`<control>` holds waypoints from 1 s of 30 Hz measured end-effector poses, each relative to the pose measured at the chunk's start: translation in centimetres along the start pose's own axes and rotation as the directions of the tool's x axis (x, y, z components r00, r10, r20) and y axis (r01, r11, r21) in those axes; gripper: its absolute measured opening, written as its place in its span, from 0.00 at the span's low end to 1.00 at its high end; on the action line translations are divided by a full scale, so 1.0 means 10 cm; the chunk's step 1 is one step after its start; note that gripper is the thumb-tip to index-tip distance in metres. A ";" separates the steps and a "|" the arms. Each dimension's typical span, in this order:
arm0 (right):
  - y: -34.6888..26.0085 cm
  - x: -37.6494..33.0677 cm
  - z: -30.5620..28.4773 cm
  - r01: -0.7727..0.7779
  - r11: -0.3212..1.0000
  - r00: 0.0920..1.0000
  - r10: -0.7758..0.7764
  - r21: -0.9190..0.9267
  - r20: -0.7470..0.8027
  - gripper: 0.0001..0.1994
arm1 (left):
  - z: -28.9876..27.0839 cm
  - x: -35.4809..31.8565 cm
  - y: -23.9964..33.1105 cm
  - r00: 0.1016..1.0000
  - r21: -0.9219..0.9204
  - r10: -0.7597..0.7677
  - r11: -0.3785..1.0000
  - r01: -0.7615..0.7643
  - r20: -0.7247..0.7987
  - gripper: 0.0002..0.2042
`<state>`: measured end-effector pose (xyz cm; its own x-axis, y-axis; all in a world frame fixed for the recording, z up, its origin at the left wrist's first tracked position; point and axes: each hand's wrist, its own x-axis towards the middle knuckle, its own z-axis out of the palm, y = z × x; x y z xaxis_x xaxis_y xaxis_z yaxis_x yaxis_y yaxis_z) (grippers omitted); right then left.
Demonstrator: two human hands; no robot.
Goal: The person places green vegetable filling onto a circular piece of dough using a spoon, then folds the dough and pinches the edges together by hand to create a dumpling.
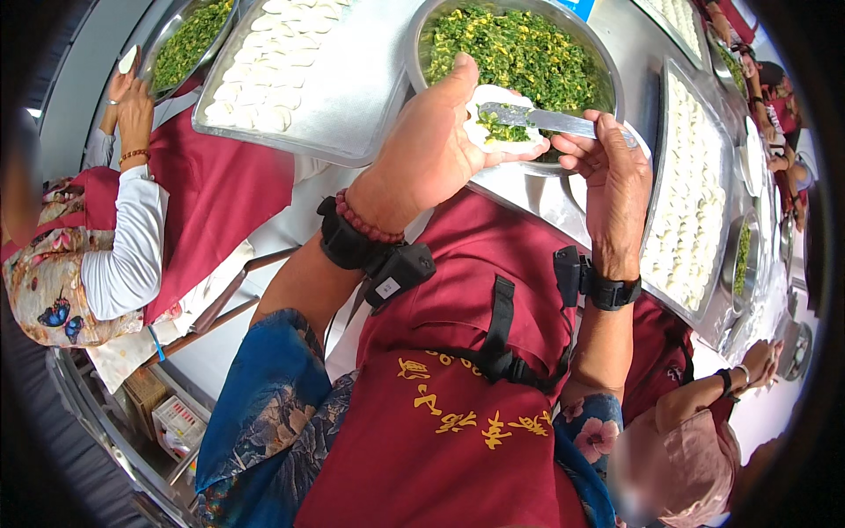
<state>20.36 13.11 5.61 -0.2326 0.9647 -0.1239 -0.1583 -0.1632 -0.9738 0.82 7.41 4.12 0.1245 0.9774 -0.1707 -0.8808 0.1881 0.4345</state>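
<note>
My left hand (427, 141) is palm up, its fingers curled under a round white dumpling wrapper (490, 94). Chopped green filling with yellow bits (504, 132) lies on the wrapper. In my right hand (618, 180) is a flat metal spatula (561, 122), its blade reaching left over the wrapper and touching the filling. Just beyond both hands stands a big steel bowl (616, 66) holding a large heap of the same chopped filling (519, 48). Part of the bowl's near rim is hidden behind my hands.
A metal tray (365, 97) with rows of white dumplings (273, 62) lies to the left; another tray (673, 167) of dumplings (687, 194) lies to the right. At far left a co-worker's hands (132, 110) are beside another filling bowl (176, 84). More people work along the right.
</note>
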 end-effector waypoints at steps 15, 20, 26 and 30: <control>0.21 -0.08 -0.29 0.476 0.570 0.869 -0.419 -0.669 0.262 0.07 | 0.02 -0.40 0.00 0.975 0.509 0.205 0.832 -0.219 0.083 0.22; 0.39 -0.11 -0.30 0.582 0.244 0.768 -0.480 -0.776 0.424 0.08 | -0.02 -0.47 -0.18 0.969 0.365 0.118 0.930 -0.033 -0.215 0.21; 0.52 -0.12 -0.39 0.661 0.352 0.722 -0.540 -0.663 0.434 0.22 | 0.13 -0.54 -0.39 0.992 0.671 0.075 0.742 0.015 -0.105 0.23; 0.32 -0.35 -0.49 0.568 0.375 0.800 -0.462 -0.733 0.383 0.27 | 0.19 -0.54 -0.48 0.985 -0.034 -0.161 0.987 0.159 -0.067 0.29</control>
<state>25.37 10.18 1.99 -0.4804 0.7677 0.4240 0.5115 0.6380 -0.5756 5.27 1.43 4.62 0.2334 0.9258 -0.2975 -0.8650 0.3374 0.3714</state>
